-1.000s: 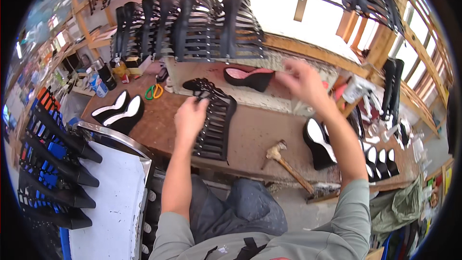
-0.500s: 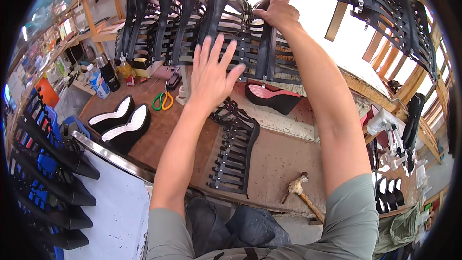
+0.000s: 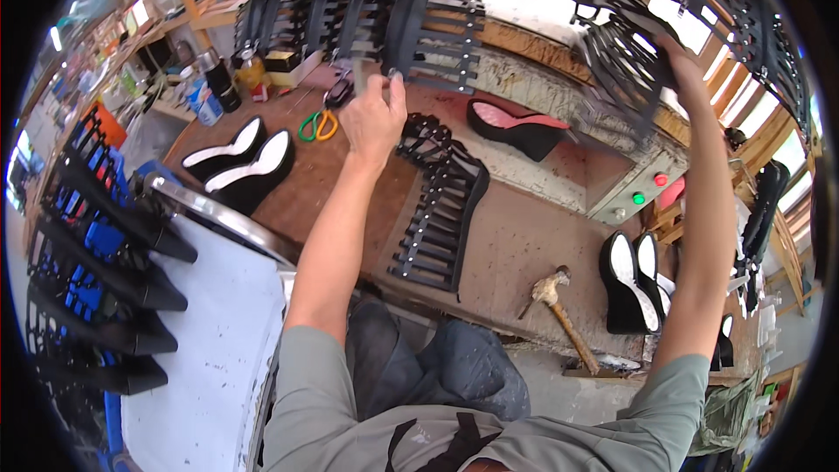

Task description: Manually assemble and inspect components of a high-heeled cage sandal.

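My right hand [image 3: 686, 70] grips a black strappy boot upper [image 3: 616, 52] by its side, raised at the upper right; motion blurs its straps. My left hand [image 3: 374, 122] reaches up beside the lower end of a standing black boot upper [image 3: 409, 26], its fingers drawn together. Whether they touch that upper or pinch something is hidden. Another strappy boot upper [image 3: 441, 218] lies flat on the workbench [image 3: 516, 253] between my arms. Behind it a black wedge sole [image 3: 516, 127] with a pink top rests on its side.
Two wedge soles [image 3: 249, 162] and green-and-orange-handled scissors [image 3: 317, 126] lie at left. A hammer [image 3: 564, 319] sits near the front edge. More wedge soles [image 3: 631, 288] stand at right, below a panel with buttons [image 3: 638, 197]. Black boot uppers [image 3: 114, 280] line the left rack.
My right hand has taken the end boot upper off the row and swung it right. My left hand, spread wide before, has drawn its fingers in. The view has shifted.
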A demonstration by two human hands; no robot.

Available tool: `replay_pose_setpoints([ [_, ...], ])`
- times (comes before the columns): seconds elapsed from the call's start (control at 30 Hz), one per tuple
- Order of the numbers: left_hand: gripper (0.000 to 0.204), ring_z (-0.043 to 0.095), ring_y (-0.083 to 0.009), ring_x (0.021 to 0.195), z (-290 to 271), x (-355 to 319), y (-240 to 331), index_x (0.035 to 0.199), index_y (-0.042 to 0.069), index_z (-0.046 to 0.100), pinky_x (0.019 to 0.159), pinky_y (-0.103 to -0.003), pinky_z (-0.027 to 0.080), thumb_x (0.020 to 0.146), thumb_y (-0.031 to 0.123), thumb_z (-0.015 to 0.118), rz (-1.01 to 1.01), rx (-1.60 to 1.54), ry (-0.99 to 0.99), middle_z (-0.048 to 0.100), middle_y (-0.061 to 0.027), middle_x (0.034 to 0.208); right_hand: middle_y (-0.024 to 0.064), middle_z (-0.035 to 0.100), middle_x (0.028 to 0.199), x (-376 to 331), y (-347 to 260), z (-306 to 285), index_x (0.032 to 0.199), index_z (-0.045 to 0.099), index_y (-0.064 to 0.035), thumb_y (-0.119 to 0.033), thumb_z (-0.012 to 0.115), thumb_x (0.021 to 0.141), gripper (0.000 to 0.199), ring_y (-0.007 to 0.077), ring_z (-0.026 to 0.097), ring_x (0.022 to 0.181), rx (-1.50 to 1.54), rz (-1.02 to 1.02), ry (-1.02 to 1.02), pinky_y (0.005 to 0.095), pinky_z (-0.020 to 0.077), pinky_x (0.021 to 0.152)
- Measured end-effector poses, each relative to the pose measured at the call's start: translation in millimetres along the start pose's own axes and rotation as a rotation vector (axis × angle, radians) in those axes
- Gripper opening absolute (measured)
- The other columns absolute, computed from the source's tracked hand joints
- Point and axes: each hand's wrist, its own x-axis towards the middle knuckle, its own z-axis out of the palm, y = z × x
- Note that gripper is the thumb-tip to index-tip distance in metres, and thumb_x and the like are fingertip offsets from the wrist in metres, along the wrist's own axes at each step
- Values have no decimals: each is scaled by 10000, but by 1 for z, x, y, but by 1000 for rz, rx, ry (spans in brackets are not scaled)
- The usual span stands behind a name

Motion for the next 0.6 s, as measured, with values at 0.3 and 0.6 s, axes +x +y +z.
replay_pose_setpoints([
  [0.3, 792, 672, -306, 824, 85, -6, -56, 1359, 28, 428, 494, -346, 553, 892, 661, 333, -711, -378, -703, 633, -191, 1040, 25, 580, 857, -174, 18, -57, 1168, 497, -27, -286, 584, 874, 401, 88, 571, 688, -173, 31, 3, 227, 471, 573],
  [0.6, 297, 589, -118, 733, -61, -107, 22, 984, -14, 660, 665, -274, 507, 908, 271, 628, -686, -788, 64, 658, -76, 904, 51, 596, 969, -251, 47, -16, 1241, 473, -33, -102, 574, 844, 416, 86, 576, 741, 400, 121, -300, 188, 453, 456],
])
